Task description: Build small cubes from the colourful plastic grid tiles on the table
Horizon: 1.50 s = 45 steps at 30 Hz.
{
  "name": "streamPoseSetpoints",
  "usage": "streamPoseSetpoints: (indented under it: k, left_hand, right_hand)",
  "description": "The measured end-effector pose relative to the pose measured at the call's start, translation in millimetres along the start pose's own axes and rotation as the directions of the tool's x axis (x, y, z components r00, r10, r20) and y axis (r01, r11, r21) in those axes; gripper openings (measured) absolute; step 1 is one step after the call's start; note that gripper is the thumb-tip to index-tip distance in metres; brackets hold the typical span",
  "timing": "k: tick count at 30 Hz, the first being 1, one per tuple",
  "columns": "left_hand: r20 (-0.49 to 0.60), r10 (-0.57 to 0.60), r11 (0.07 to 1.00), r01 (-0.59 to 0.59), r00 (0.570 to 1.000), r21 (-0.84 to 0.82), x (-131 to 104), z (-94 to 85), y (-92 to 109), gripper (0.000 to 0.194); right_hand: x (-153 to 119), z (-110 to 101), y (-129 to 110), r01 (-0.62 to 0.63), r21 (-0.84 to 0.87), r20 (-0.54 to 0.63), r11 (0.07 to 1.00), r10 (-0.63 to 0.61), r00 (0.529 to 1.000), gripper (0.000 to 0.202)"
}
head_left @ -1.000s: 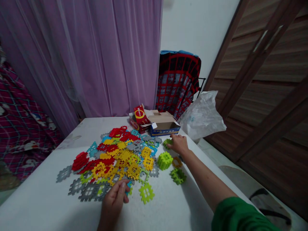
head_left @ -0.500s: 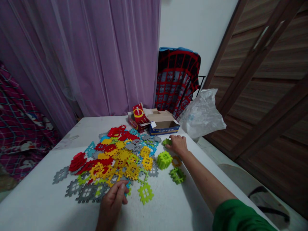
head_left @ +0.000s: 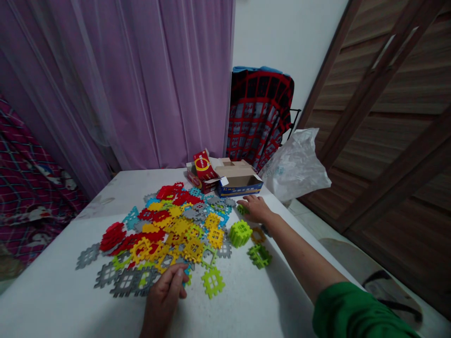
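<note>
Green notched plastic piece [head_left: 242, 210]: probably light, stiff, best pinched by rim; under loosely spread right hand [head_left: 257, 209], grip unclear. In half-curled left hand [head_left: 165, 290], cannot tell if anything.

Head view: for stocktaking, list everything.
Table: one, white, centre
Loose pieces: many, multicoloured, heaped
Block: one, lime, beside heap
Hollow block: one, green, nearer
Ring: one, orange, beside block
Piece: one, green, farther
Box: one, blue, far end
Packaging: some, red, beside box
Bag: one, translucent, right
Curtain: some, purple, behind
Checked cloth: one, red, behind
Patterned cloth: one, pink, left
Wardrobe: one, brown, right
Wall: one, white, behind
Strapped item: one, pale, floor
Left hand: one, heap's front
Right hand: one, beyond block
Sleeve: one, green, right
</note>
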<state>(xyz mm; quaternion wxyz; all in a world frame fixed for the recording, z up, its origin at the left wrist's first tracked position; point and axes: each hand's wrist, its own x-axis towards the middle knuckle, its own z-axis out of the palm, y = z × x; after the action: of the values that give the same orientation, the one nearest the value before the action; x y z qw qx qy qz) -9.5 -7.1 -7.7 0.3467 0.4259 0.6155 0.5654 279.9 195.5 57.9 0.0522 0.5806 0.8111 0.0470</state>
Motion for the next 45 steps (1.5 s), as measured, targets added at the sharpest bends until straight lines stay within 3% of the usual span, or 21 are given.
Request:
streamPoseSetpoints:
  k: [9, 19, 24, 32, 36, 45]
  left_hand:
    - [0.025, 0.038, 0.998, -0.039, 0.999, 0.057, 2, -2.7, -2, 0.047]
    - [0.031, 0.036, 0.997, -0.038, 0.999, 0.065, 1, -3.1, 0, 0.048]
    - [0.123, 0.003, 0.991, -0.019, 0.992, 0.132, 5, -8.2, -3, 0.054]
    - [0.113, -0.016, 0.990, 0.000, 0.994, 0.142, 6, -9.0, -1, 0.060]
    - [0.058, -0.004, 0.991, -0.004, 0.998, 0.135, 5, -8.0, 0, 0.062]
    - [0.113, 0.019, 0.991, -0.033, 0.993, 0.131, 9, -10.8, -10, 0.059]
  right_hand:
    - [1, -1, -1, -0.001, -0.029, 0.057, 1.000, 0.003, 0.998, 0.058]
    - [-13, -10, 8, -0.057, -0.043, -0.013, 0.997, 0.056, 0.998, 0.043]
    - [-22, -10, 11, -0.025, -0.065, -0.028, 0.998, 0.023, 0.999, 0.039]
    - [-28, 0, 12, -0.025, -0.083, -0.048, 0.996, 0.021, 0.999, 0.035]
    - [-29, 3, 12, -0.034, -0.083, -0.057, 0.996, 0.029, 0.998, 0.034]
    - [-25, 0, 13, -0.022, -0.090, -0.059, 0.996, 0.017, 0.998, 0.029]
